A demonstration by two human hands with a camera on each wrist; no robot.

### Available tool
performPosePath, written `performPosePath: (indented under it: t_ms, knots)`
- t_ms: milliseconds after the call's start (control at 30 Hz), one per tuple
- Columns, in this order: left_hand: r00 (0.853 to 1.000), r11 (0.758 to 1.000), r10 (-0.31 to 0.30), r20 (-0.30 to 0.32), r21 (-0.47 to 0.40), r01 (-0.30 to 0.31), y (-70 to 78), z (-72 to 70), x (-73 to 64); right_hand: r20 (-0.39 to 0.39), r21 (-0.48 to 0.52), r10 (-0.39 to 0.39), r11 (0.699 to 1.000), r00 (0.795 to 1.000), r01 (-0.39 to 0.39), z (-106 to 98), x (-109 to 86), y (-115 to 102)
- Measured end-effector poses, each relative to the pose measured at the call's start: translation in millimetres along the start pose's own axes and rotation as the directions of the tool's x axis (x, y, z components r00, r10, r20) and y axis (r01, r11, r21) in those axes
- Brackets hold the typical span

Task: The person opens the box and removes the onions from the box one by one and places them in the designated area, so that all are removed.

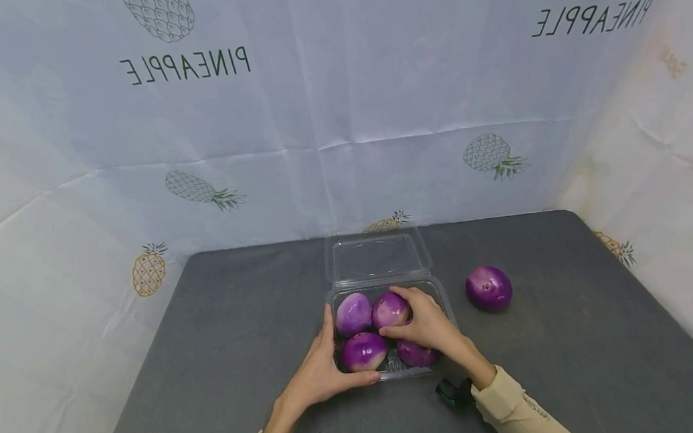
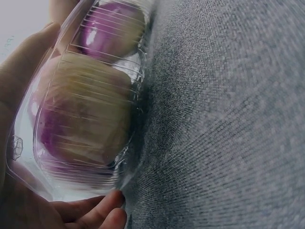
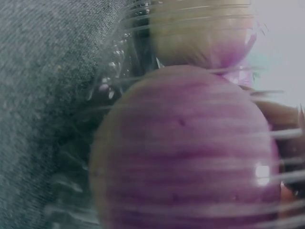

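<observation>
The left hand (image 1: 321,372) is grasping a clear plastic container (image 1: 445,301), its fingers lying along the left wall and its thumb resting on the front edge. The right hand (image 1: 423,322) is reaching over the container's right side and pinching the back-right purple vegetable (image 1: 390,309) between thumb and fingers. Three more are sitting in the same container: one at back left (image 1: 353,314), one at front left (image 1: 364,353) and one at front right (image 1: 416,352), the last partly hiding under the right hand. The lid (image 1: 379,258) is standing open behind. A loose purple vegetable (image 1: 489,288) is lying on the grey counter (image 1: 250,304), apart from the container to its right
</observation>
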State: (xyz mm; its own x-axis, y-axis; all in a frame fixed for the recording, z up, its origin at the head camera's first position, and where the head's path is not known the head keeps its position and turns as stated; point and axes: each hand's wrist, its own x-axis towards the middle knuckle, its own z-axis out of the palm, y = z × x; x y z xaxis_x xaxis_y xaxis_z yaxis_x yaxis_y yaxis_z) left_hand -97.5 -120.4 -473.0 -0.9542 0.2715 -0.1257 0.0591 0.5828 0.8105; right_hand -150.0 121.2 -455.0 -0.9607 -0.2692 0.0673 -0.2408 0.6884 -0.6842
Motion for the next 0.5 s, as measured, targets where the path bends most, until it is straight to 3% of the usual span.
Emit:
performPosePath:
  t_ms: [500]
  knots:
    - [1.000, 1.000, -0.015, -0.004, 0.018, 0.015, -0.9, 0.4, 0.9, -0.057, 0.106, -0.072, 0.991, 0.996, 0.078, -4.0, -2.2, -0.9]
